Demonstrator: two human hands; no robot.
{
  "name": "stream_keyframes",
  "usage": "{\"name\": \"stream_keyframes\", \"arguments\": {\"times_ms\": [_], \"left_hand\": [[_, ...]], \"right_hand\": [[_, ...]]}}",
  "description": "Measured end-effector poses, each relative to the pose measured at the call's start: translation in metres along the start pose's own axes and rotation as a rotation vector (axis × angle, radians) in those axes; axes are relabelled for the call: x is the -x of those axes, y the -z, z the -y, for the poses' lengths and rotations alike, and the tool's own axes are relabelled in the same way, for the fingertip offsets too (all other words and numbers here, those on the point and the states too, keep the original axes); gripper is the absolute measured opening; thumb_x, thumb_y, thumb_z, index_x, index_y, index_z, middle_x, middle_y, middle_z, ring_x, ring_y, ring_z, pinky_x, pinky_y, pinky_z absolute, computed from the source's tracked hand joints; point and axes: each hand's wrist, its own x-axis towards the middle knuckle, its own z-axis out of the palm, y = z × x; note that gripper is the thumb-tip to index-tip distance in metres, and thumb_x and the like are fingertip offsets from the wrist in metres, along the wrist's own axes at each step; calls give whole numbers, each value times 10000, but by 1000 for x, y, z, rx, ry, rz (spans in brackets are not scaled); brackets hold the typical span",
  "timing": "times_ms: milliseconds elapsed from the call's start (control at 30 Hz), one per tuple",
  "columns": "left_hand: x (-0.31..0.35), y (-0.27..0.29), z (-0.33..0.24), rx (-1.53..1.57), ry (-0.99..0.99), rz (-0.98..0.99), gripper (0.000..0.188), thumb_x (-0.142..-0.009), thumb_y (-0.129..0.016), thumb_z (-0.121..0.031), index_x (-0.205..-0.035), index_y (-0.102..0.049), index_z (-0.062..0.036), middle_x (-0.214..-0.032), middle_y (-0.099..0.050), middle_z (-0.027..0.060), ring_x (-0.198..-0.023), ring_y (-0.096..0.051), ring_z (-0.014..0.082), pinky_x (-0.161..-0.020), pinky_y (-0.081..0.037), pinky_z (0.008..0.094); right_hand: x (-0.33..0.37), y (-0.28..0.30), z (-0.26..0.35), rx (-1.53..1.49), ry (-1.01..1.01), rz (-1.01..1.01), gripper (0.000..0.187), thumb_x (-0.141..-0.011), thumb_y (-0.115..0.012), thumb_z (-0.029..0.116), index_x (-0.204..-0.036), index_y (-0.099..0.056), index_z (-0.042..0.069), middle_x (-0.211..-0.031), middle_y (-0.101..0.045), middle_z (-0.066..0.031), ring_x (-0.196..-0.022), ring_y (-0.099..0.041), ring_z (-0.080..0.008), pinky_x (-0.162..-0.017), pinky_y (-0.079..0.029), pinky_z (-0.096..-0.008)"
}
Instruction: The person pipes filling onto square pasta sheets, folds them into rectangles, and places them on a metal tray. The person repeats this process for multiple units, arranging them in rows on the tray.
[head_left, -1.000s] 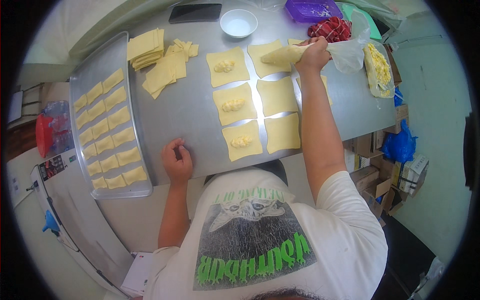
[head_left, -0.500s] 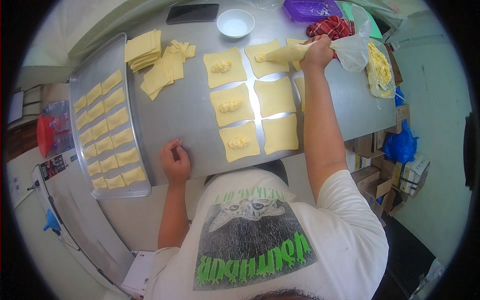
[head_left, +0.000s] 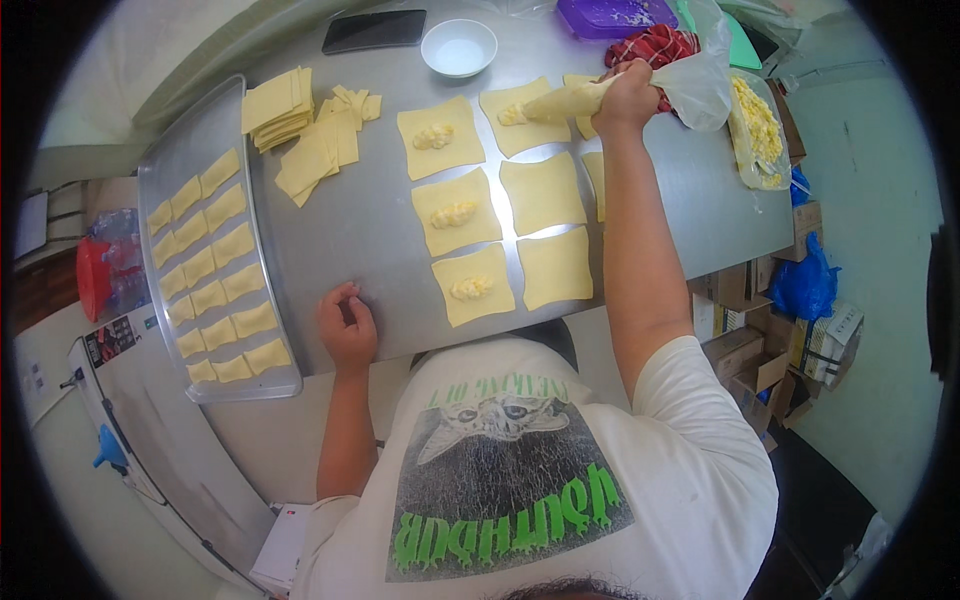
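Note:
My right hand (head_left: 630, 98) is closed around a piping bag (head_left: 562, 101) of pale yellow filling. The bag's tip touches a lump of filling (head_left: 512, 114) on the far middle dough square (head_left: 495, 98). The loose clear top of the bag hangs out past my wrist. Three dough squares in the left column carry lumpy filling, among them the near one (head_left: 472, 288). Two bare squares (head_left: 556, 266) lie below the one at the tip, and my right arm partly covers another column. My left hand (head_left: 347, 325) rests at the table's near edge, fingers loosely curled and apart, holding nothing.
A metal tray (head_left: 266, 250) of small folded pastries stands at the left. Stacked dough sheets (head_left: 277, 106) and loose pieces lie beside it. Farther back are a phone (head_left: 374, 32), a white bowl (head_left: 459, 48), a purple container (head_left: 615, 18), a red cloth (head_left: 655, 46) and a filling tub (head_left: 757, 128).
The lump of filling at the bag's tip has grown somewhat. My right hand stays closed on the bag, and the whole view has shifted slightly. My left hand keeps its place.

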Motion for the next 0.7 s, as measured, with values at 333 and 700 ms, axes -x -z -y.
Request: {"name": "stream_keyframes", "arguments": {"times_ms": [333, 700], "left_hand": [[3, -1, 4, 16, 1, -4, 204, -902, -613, 14, -1092, -674, -26, -1007, -707, 108, -939, -649, 283, -864, -513, 389], [2, -1, -1, 15, 15, -21, 196, -915, -614, -4, -1100, -672, -35, -1003, -695, 106, -935, -653, 286, -838, -524, 384]], "right_hand": [[-2, 5, 9, -27, -5, 47, 246, -953, -497, 246, -780, -529, 73, -770, -551, -21, -682, -533, -170, -661, -476, -335], [-38, 69, 99, -644, -201, 238, 338, -1036, -442, 404, -940, -468, 82, -912, -583, -171, -877, -601, -313, -879, -529, -577]]}}
